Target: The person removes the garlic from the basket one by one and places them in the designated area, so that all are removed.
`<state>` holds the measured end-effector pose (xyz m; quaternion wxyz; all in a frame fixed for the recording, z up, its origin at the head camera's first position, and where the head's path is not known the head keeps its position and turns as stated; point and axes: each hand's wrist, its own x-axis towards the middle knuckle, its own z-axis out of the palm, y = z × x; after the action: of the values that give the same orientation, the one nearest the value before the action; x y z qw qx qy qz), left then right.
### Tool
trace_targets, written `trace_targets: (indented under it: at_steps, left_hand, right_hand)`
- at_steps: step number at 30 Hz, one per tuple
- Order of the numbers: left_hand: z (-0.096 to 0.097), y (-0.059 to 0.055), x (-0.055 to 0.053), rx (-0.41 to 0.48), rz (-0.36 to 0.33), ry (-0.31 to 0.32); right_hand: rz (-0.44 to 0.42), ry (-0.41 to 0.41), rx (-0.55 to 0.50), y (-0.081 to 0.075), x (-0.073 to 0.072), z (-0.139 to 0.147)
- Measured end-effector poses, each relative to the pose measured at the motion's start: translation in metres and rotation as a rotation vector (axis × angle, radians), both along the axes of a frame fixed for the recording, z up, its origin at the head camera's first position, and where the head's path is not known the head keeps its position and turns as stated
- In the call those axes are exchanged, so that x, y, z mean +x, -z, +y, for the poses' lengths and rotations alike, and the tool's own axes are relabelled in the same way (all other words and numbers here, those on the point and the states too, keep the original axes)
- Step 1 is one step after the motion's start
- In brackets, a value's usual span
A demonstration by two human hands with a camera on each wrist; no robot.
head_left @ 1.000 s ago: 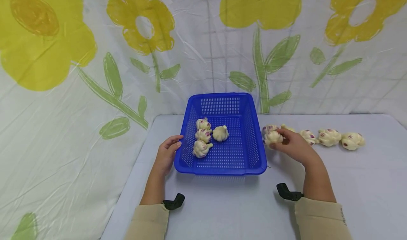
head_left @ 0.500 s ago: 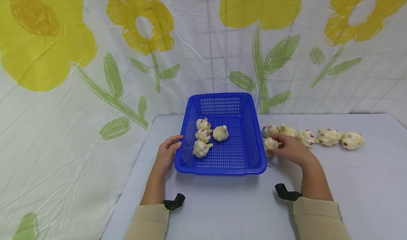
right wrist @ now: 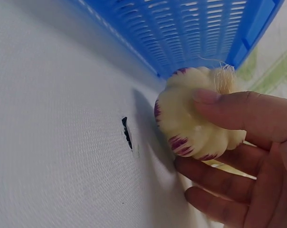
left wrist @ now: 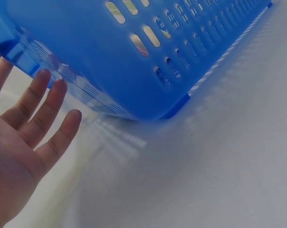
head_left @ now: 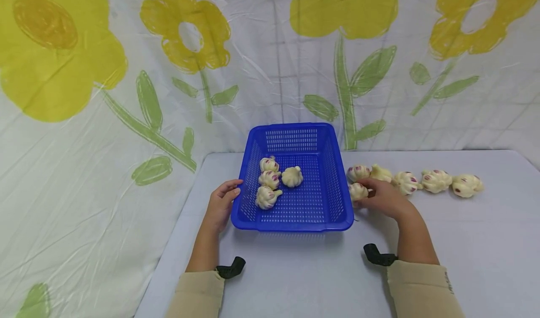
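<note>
Blue basket [head_left: 291, 226], left hand [head_left: 221, 204] relaxed against one side, right hand [head_left: 386, 198] pinching garlic [head_left: 357, 191] by the other

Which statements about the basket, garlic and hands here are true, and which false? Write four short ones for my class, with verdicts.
1. Four garlic bulbs lie inside the basket. True.
2. The basket is green. False: it is blue.
3. Both hands grip garlic. False: only the right hand grips a bulb; the left hand is at the basket's left side.
4. Five other bulbs lie to the right of the basket. True.
</note>
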<state>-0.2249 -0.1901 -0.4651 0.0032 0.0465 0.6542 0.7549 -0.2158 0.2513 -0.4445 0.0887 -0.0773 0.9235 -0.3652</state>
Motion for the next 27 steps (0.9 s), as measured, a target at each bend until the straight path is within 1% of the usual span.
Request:
trace_targets:
  at_steps: [4, 8, 19, 27]
  left_hand:
    - [0.0, 0.0006, 0.0, 0.001, 0.004, -0.001]
    - [0.0002, 0.0008, -0.0002, -0.004, 0.005, -0.001]
    - [0.0007, 0.0002, 0.0, -0.003, 0.003, -0.001]
    - [0.001, -0.0007, 0.0003, 0.008, 0.006, -0.002]
  right_hand:
    - [-0.019, 0.01, 0.001, 0.0011, -0.0007, -0.0003]
    - [-0.02, 0.013, -0.006, 0.0019, -0.0011, -0.0001]
    - [-0.031, -0.002, -0.049, 0.0013, -0.0004, -0.0008]
    - [-0.037, -0.008, -0.05, 0.0004, 0.0003, -0.0017]
